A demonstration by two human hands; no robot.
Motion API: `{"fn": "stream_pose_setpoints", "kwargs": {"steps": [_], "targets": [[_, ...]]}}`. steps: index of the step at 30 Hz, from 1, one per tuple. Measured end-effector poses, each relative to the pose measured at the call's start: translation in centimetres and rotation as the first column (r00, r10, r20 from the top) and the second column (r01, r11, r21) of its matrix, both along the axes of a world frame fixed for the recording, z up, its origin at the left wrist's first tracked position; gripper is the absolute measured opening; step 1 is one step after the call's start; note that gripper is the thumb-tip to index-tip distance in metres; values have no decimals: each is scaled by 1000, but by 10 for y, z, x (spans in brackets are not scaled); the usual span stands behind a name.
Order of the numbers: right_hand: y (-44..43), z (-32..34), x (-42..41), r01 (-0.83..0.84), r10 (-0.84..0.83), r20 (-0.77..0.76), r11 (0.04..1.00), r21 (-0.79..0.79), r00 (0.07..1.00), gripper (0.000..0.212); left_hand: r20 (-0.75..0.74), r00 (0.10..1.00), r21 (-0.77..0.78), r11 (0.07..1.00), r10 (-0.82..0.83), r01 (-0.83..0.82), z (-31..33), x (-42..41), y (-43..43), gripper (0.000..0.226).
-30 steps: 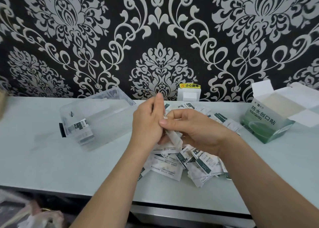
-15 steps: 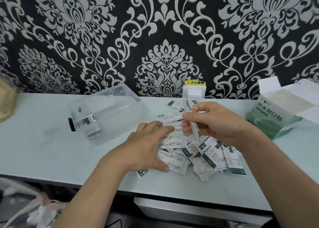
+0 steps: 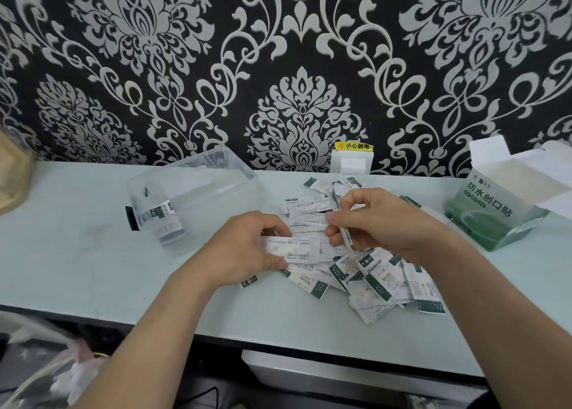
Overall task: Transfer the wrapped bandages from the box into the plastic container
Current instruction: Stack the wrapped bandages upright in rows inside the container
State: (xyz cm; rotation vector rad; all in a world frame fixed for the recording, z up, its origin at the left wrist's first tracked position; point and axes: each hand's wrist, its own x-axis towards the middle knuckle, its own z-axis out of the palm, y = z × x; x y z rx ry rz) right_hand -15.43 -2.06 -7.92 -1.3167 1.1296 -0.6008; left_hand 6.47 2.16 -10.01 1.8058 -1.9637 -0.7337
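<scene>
Several wrapped bandages (image 3: 380, 280) lie in a loose pile on the pale table (image 3: 77, 254), between my hands and toward the front edge. My left hand (image 3: 244, 247) pinches one white wrapped bandage (image 3: 294, 249) flat above the pile. My right hand (image 3: 380, 220) grips a thin stack of wrapped bandages (image 3: 342, 226) held on edge. The clear plastic container (image 3: 192, 198) stands to the left, tilted, with one or two bandages inside near its front corner. The green and white bandage box (image 3: 498, 213) sits open at the right.
A white wall socket with a yellow warning label (image 3: 353, 158) is behind the pile against the patterned wall. A tan object (image 3: 12, 176) sits at the far left edge. Crumpled plastic bags (image 3: 46, 374) lie below the table's front edge.
My left hand came down from beside my right hand to the pile and lifted one wrapped bandage. My right hand kept hold of its stack and stayed above the pile.
</scene>
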Motion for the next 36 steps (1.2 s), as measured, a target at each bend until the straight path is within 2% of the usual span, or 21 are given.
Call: {"fn": "stream_pose_setpoints", "kwargs": {"steps": [6, 14, 16, 18, 19, 21, 22, 23, 25, 27, 29, 31, 36], "targets": [[2, 1, 1, -19, 19, 6, 1000, 14, 1000, 21, -85, 992, 35, 996, 89, -86, 4, 3, 0, 29], [-1, 1, -1, -27, 26, 14, 999, 42, 1000, 19, -327, 931, 44, 987, 162, -156, 22, 33, 11, 29], [-2, 3, -1, -29, 23, 88, 997, 68, 996, 17, -530, 821, 41, 974, 212, -225, 25, 33, 11, 29], [-3, 4, 0, -23, 0, 216, 995, 102, 976, 22, -763, 597, 104, 958, 250, -268, 29, 24, 11, 30], [-2, 5, 1, -22, -13, 287, 993, 117, 958, 33, -843, 469, 143, 950, 264, -276, 30, 16, 10, 30], [-1, 5, 7, -32, -24, 419, 992, 126, 907, 57, -923, 254, 214, 934, 290, -286, 30, -4, 9, 30], [1, 5, 11, -33, -26, 478, 993, 115, 878, 63, -937, 175, 246, 926, 303, -286, 29, -13, 9, 29], [2, 5, 15, -26, -33, 535, 994, 103, 844, 66, -941, 118, 275, 920, 317, -280, 28, -22, 8, 28], [4, 7, 22, 7, -65, 623, 996, 94, 780, 67, -938, 60, 316, 912, 342, -259, 25, -35, 7, 28], [5, 8, 25, 45, -111, 661, 992, 116, 742, 66, -937, 73, 312, 915, 340, -256, 24, -42, 5, 30], [6, 8, 27, 64, -139, 658, 989, 137, 740, 57, -937, 131, 281, 921, 324, -269, 24, -44, 4, 34], [5, 7, 30, 84, -155, 637, 986, 142, 755, 45, -923, 199, 265, 921, 328, -286, 26, -44, 4, 37], [11, 4, 44, 128, -203, 544, 977, 173, 815, 37, -831, 432, 265, 933, 350, -245, 24, -50, 5, 46]]}}
